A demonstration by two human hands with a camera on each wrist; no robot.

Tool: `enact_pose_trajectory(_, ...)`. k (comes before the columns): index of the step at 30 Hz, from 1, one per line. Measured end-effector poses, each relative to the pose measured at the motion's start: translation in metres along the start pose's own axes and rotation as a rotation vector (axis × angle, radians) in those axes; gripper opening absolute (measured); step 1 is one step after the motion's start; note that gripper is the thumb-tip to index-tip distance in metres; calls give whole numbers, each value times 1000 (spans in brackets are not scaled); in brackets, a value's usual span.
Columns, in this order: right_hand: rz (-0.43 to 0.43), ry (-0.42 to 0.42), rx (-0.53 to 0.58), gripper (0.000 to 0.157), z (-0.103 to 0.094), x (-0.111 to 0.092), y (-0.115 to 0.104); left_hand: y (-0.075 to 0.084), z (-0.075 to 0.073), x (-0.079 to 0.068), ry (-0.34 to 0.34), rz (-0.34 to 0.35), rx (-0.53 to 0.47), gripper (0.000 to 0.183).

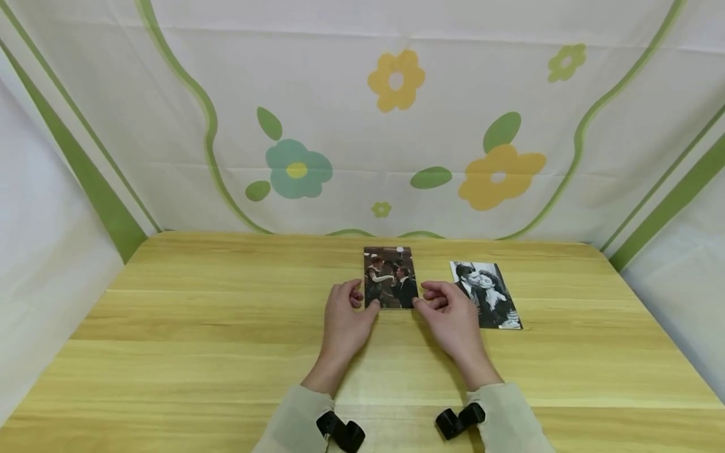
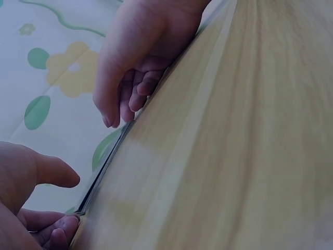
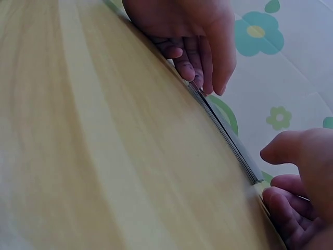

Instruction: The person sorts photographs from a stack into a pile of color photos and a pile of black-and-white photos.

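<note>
On the table | left hand, right hand, both relaxed, bracket your photo stack | uneven pushing could skew it, rightward drift bump the black-and-white photo

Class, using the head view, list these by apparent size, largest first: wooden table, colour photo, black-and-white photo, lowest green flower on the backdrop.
1. Wooden table
2. Colour photo and black-and-white photo: unsure which looks larger; the right hand covers part of the latter.
3. Lowest green flower
</note>
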State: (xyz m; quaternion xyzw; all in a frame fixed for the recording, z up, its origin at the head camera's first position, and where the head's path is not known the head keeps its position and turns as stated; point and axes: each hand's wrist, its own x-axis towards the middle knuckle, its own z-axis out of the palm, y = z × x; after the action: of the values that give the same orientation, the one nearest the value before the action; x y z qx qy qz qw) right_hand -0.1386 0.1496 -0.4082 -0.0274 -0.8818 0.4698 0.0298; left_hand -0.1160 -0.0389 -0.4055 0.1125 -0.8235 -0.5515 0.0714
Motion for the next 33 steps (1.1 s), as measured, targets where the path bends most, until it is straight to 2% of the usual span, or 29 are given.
enact_pose_trajectory(12, -86, -46, -196, 57, 4, -1, -1, 0, 2, 0, -18, 16, 115, 67)
enact_pose_trajectory(33, -95, -51, -207, 56, 8, -2, -6, 0, 1, -1, 5, 53, 184, 62)
